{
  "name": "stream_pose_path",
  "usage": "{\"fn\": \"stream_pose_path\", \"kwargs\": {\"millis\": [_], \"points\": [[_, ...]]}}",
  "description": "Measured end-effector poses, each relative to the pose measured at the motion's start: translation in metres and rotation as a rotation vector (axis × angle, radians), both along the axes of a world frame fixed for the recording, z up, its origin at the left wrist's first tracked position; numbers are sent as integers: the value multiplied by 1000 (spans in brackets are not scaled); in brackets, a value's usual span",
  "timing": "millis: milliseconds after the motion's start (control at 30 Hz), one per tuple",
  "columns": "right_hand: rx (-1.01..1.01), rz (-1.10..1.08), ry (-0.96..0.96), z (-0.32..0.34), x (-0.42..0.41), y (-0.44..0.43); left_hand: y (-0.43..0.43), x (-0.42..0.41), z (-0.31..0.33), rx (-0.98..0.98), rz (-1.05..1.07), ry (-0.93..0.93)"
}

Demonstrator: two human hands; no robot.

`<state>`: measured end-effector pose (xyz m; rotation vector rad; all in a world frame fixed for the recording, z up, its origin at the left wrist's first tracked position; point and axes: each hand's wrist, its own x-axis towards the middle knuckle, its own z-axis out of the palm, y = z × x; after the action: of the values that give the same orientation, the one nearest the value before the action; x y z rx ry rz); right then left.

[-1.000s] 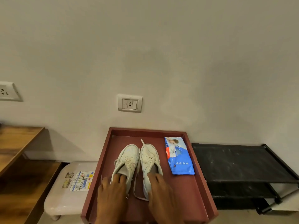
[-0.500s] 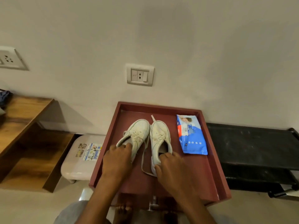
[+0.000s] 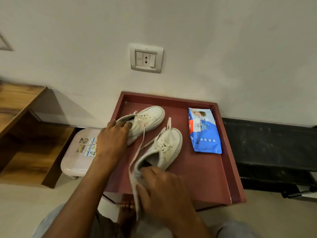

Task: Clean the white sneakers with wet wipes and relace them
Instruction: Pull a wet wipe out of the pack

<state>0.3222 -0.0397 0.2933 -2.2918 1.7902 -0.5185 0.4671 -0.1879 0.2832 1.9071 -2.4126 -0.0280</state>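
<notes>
Two hands were on the shoes. The left hand (image 3: 113,140) had its fingers curled over the heel collar of the left sneaker (image 3: 149,119), gripping it. That shoe was tipped partly onto its side at the far left of the tray (image 3: 229,177). The right hand (image 3: 161,186) was closed round the heel of the right sneaker (image 3: 169,145) near the tray's middle. The heel itself was hidden under the fingers, and I could not tell whether that shoe cleared the tray floor. Both sneakers were off-white, with soft uppers, smooth toe caps and loose lacing. One flat lace (image 3: 135,194) trailed from the right sneaker past the tray's near edge, its lower end blurred.

The tray was dull red and rectangular, with a low raised rim. At its far right lay the wipes pack (image 3: 204,133), a flat, glossy blue-and-white pouch with a red band, a barcode sticker and a row of white dots; its lettering was too small to read. Left of the tray stood a pale plastic stool (image 3: 73,162) with colourful stickers, their print illegible. Right of the tray ran a scuffed black rack (image 3: 274,143), cut off at the side. On the wall behind the tray sat a white socket plate (image 3: 145,58). Further left of the tray was a grained wooden shelf (image 3: 20,107), only partly in sight.
</notes>
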Motion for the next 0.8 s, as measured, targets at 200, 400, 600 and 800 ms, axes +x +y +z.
{"fn": "stream_pose_path", "kwargs": {"millis": [200, 400, 600, 800], "points": [[-205, -170, -248, 0, -34, -28, 2, -1, 4, -76, -19, 82], [-32, -180, -157, -8, -62, -55, 18, 4, 5, 78, -63, 236], [298, -59, 74, -8, -51, -62, 56, 15, 18, 532, -178, 412], [393, -58, 180, -18, -52, -67, 76, 8, 6, 305, -197, 207]]}}
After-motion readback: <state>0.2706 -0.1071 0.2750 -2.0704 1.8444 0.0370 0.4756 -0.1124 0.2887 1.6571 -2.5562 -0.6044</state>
